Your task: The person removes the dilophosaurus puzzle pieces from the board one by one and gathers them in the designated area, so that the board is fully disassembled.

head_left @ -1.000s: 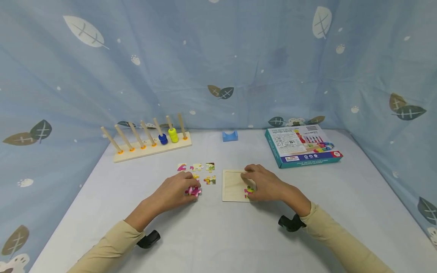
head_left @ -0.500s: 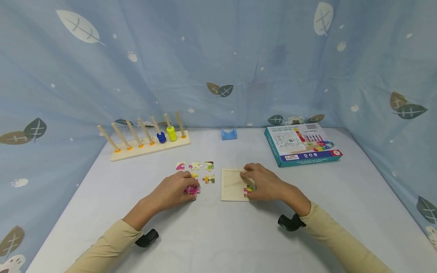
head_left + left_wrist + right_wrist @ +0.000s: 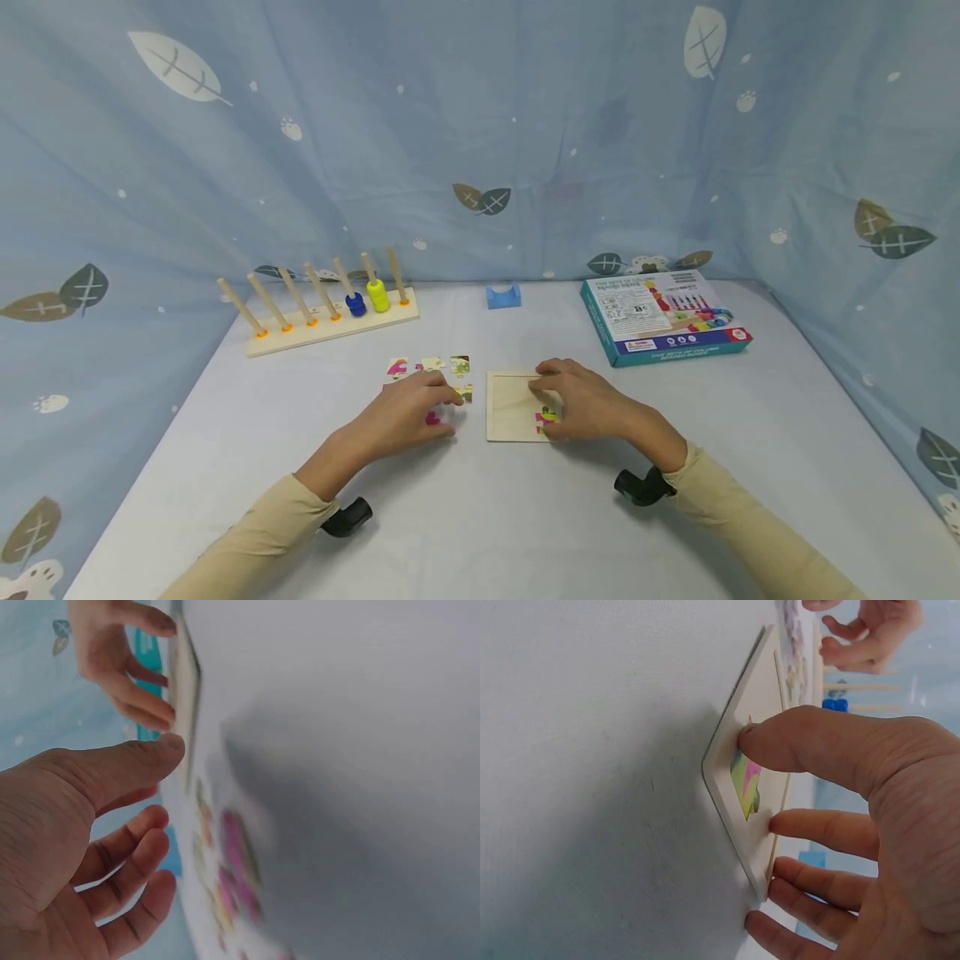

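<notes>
In the head view my left hand (image 3: 408, 415) hovers over several loose puzzle pieces, its fingers apart with nothing between them. A pink puzzle piece (image 3: 238, 851) lies beneath it on the table in the left wrist view. The hand hides part of the group, while a green puzzle piece (image 3: 460, 364) shows behind it. My right hand (image 3: 588, 404) spans the right side of the wooden puzzle tray (image 3: 512, 407). Its thumb rests at a pink and yellow-green puzzle piece (image 3: 746, 784) set in the tray's corner, and its other fingers touch or lie near the tray's edge.
A wooden peg rack (image 3: 330, 327) with blue and yellow beads stands at the back left. Behind the tray sits a small blue block (image 3: 503, 297) with a curved top. A flat toy box (image 3: 663, 321) lies at the back right, before the patterned curtain (image 3: 480, 125).
My left hand has shifted right, its thumb and fingers now reaching beyond the pink piece and covering more of the loose pieces. The right hand stays on the tray.
</notes>
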A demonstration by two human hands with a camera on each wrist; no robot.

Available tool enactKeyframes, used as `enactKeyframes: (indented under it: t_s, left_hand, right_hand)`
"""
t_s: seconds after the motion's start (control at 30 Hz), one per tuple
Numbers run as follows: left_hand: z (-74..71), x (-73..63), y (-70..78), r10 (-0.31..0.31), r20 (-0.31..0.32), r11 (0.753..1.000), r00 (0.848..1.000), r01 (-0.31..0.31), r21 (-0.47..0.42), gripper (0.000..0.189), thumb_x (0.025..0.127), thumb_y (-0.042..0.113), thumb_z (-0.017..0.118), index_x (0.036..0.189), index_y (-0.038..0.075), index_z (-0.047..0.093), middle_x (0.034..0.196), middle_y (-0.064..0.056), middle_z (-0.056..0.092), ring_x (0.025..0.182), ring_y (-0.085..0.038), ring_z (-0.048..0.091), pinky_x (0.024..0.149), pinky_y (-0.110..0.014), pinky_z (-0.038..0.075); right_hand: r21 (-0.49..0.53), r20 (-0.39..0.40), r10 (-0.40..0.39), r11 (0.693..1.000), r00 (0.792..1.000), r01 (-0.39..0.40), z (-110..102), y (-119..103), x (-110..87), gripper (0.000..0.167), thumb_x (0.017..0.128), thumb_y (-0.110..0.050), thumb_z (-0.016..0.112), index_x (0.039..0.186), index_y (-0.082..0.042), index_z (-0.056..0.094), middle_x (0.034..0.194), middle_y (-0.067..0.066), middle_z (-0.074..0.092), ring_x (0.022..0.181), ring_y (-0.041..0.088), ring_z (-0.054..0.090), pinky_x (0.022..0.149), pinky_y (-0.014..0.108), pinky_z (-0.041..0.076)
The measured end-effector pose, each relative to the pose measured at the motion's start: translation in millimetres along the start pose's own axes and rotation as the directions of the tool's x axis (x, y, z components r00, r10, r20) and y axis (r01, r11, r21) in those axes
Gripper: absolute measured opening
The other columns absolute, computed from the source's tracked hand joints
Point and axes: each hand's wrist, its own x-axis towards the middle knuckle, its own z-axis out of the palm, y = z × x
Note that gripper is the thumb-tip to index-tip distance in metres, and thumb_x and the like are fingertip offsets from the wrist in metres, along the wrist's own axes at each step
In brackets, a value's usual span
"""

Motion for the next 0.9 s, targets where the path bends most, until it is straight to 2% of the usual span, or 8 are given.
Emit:
enactKeyframes:
  t_s: [0.13, 0.27, 0.4, 0.57, 0.7, 0.9]
  left_hand:
    - [4.9, 23.6, 17.2, 0.038, 0.037, 0.999, 0.999, -0.037, -0.015, 0.033, 0.08, 0.022, 0.085, 0.11, 0.012, 0.075, 0.1, 0.0, 0.064, 0.086, -0.011, 0.056, 0.071, -0.029, 0.05]
    - [11.2, 46.8, 33.1, 0.073, 0.087, 0.997, 0.994, -0.072, -0.012, 0.032, 0.083, 0.025, 0.083, 0.112, 0.014, 0.075, 0.103, 0.001, 0.064, 0.089, -0.012, 0.058, 0.075, -0.03, 0.05]
    - [20.4, 65.8, 43.4, 0.077, 0.141, 0.996, 0.987, -0.081, 0.024, 0.034, 0.084, 0.029, 0.082, 0.114, 0.016, 0.074, 0.104, 0.003, 0.063, 0.09, -0.012, 0.058, 0.077, -0.029, 0.05]
    - [32.1, 84.8, 50.7, 0.08, 0.195, 0.996, 0.978, -0.087, 0.026, 0.033, 0.083, 0.031, 0.081, 0.113, 0.018, 0.073, 0.098, 0.005, 0.06, 0.084, -0.01, 0.054, 0.072, -0.026, 0.047]
    - [41.4, 94.6, 54.2, 0.082, 0.225, 0.996, 0.971, -0.085, 0.003, 0.034, 0.082, 0.032, 0.081, 0.111, 0.017, 0.073, 0.094, 0.005, 0.059, 0.08, -0.008, 0.051, 0.069, -0.024, 0.044]
    - [47.6, 103.0, 61.8, 0.099, 0.238, 0.995, 0.966, -0.1, -0.007, 0.03, 0.082, 0.032, 0.082, 0.107, 0.018, 0.073, 0.104, 0.004, 0.062, 0.089, -0.008, 0.055, 0.078, -0.027, 0.048]
  right_hand:
    - [0.018, 0.007, 0.001, 1.0, 1.0, -0.001, -0.9, 4.5, -3.2, 0.072, 0.071, -0.033, 0.089, 0.135, -0.011, 0.063, 0.148, 0.011, 0.045, 0.137, 0.033, 0.04, 0.107, 0.054, 0.037]
    - [-0.009, 0.001, -0.015, 1.0, 1.0, 0.015, -1.3, 8.7, -6.2, 0.094, 0.065, -0.045, 0.092, 0.143, -0.011, 0.055, 0.152, 0.014, 0.04, 0.138, 0.033, 0.037, 0.106, 0.054, 0.039]
    - [-0.067, -0.009, -0.049, 0.997, 0.999, 0.048, -1.1, 13.8, -7.7, 0.112, 0.06, -0.056, 0.091, 0.15, -0.008, 0.045, 0.152, 0.013, 0.04, 0.136, 0.03, 0.038, 0.106, 0.05, 0.04]
    - [-0.1, -0.022, -0.098, 0.99, 0.995, 0.096, -1.8, 18.7, -6.5, 0.109, 0.061, -0.059, 0.09, 0.146, -0.004, 0.049, 0.14, 0.009, 0.049, 0.125, 0.026, 0.046, 0.104, 0.046, 0.042]
    - [-0.088, -0.028, -0.113, 0.99, 0.993, 0.11, -2.4, 20.9, -4.9, 0.102, 0.061, -0.058, 0.09, 0.141, -0.004, 0.056, 0.135, 0.007, 0.051, 0.121, 0.024, 0.047, 0.102, 0.044, 0.043]
    - [-0.081, -0.023, -0.094, 0.992, 0.995, 0.092, -2.8, 23.2, -5.0, 0.095, 0.061, -0.058, 0.09, 0.137, -0.01, 0.06, 0.13, 0.002, 0.052, 0.119, 0.021, 0.046, 0.102, 0.042, 0.043]
